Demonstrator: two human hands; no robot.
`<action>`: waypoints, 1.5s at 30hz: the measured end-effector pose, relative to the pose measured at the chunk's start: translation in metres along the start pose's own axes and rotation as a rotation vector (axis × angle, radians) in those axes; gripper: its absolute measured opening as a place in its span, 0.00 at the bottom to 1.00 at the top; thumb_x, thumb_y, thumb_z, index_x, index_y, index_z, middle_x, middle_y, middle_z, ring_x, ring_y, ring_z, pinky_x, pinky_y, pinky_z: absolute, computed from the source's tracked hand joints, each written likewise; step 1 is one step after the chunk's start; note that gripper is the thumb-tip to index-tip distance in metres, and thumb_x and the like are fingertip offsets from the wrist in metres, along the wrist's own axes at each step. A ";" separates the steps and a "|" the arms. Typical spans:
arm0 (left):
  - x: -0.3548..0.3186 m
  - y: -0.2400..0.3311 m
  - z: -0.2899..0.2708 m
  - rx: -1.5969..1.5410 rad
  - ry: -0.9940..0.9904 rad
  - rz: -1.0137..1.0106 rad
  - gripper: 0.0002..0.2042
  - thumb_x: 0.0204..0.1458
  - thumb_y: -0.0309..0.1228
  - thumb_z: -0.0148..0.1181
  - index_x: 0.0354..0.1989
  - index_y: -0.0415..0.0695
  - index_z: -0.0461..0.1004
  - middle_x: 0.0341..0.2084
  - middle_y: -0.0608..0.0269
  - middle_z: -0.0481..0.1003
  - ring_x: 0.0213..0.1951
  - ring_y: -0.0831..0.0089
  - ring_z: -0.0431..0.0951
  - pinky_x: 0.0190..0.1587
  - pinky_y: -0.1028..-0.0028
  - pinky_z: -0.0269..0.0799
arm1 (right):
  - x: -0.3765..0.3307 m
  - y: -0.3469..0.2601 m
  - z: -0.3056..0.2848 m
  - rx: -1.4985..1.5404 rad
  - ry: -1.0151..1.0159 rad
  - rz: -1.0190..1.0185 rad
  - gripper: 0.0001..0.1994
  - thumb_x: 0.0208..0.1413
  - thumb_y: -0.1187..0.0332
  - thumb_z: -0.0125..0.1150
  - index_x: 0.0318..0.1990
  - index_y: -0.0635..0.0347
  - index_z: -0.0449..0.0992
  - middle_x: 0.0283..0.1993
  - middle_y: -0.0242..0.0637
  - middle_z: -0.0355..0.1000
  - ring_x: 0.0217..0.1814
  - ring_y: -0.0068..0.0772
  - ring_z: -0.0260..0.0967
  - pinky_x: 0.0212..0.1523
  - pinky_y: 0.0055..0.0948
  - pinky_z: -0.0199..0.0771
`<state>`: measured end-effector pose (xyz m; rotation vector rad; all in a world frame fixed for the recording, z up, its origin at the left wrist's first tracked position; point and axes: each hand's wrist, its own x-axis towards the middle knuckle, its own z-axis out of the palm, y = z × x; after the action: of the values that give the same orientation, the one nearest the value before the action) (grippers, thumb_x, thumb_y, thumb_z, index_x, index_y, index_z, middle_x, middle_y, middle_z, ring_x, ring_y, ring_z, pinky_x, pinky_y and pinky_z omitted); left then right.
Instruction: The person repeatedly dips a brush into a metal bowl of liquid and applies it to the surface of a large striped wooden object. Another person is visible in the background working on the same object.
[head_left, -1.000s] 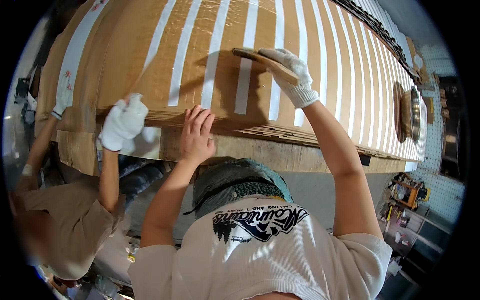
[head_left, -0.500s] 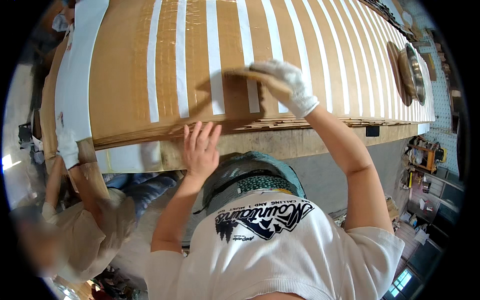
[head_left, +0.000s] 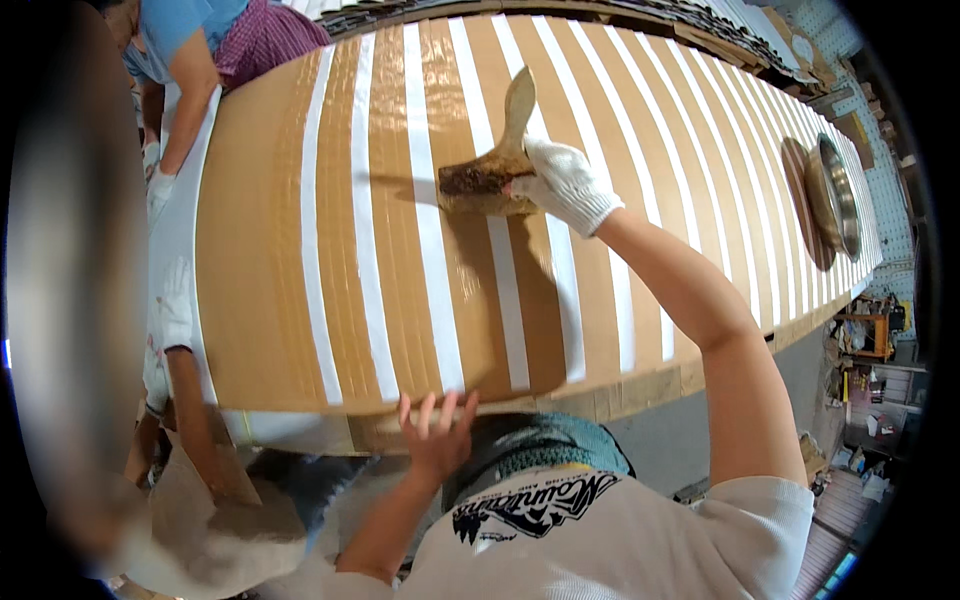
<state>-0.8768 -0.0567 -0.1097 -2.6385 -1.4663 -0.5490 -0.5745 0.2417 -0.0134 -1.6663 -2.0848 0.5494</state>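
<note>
My right hand (head_left: 570,185), in a white knitted glove, grips a wide brush (head_left: 490,183) with a pale, curved wooden handle and a dark brown, stained underside. The brush is tipped up above the brown sheets (head_left: 270,230), casting a shadow on them. These sheets are laid out in a long fan, with white strips showing between brown bands; some bands look wet and shiny. My bare left hand (head_left: 438,440) is open, its fingers stretched out at the near edge of the sheets.
A metal bowl (head_left: 832,195) sits towards the right end of the sheets. At the left end, gloved co-workers' hands (head_left: 175,305) rest by a white strip (head_left: 185,240); one person stands on the far side, another on the near side. Shelves with clutter (head_left: 870,350) stand at right.
My right hand has turned the brush so its handle points up and its underside shows. My left hand has come to the sheets' near edge. The view has shifted, bringing another person in.
</note>
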 end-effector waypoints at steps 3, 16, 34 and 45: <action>-0.004 0.000 0.001 -0.004 -0.053 -0.010 0.26 0.51 0.33 0.55 0.61 0.66 0.76 0.59 0.66 0.63 0.62 0.58 0.61 0.64 0.36 0.60 | 0.088 0.025 -0.005 -0.085 0.070 -0.009 0.22 0.53 0.57 0.73 0.44 0.60 0.70 0.37 0.52 0.77 0.45 0.55 0.78 0.45 0.45 0.78; -0.052 -0.002 0.019 0.360 -0.167 0.085 0.28 0.60 0.57 0.59 0.68 0.76 0.62 0.67 0.71 0.56 0.69 0.60 0.55 0.67 0.37 0.61 | 0.349 0.115 0.026 -0.470 0.466 -0.049 0.20 0.55 0.56 0.71 0.51 0.51 0.75 0.43 0.44 0.81 0.47 0.49 0.80 0.49 0.41 0.79; -0.016 -0.001 0.025 0.098 0.065 0.023 0.25 0.47 0.34 0.60 0.58 0.65 0.78 0.60 0.64 0.63 0.66 0.57 0.54 0.69 0.36 0.53 | -0.183 0.000 0.018 -0.258 -0.089 -0.285 0.15 0.59 0.70 0.59 0.53 0.46 0.79 0.54 0.38 0.78 0.54 0.41 0.77 0.56 0.35 0.76; -0.015 -0.002 0.013 0.058 0.057 0.044 0.38 0.38 0.29 0.62 0.67 0.63 0.71 0.62 0.63 0.62 0.65 0.56 0.56 0.72 0.39 0.49 | -0.220 -0.018 -0.006 -0.011 0.159 -0.290 0.14 0.61 0.72 0.61 0.53 0.51 0.80 0.47 0.37 0.81 0.47 0.38 0.80 0.48 0.34 0.84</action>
<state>-0.8822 -0.0640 -0.1274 -2.5819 -1.3834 -0.5641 -0.5421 0.0230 -0.0145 -1.3322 -2.1610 0.3027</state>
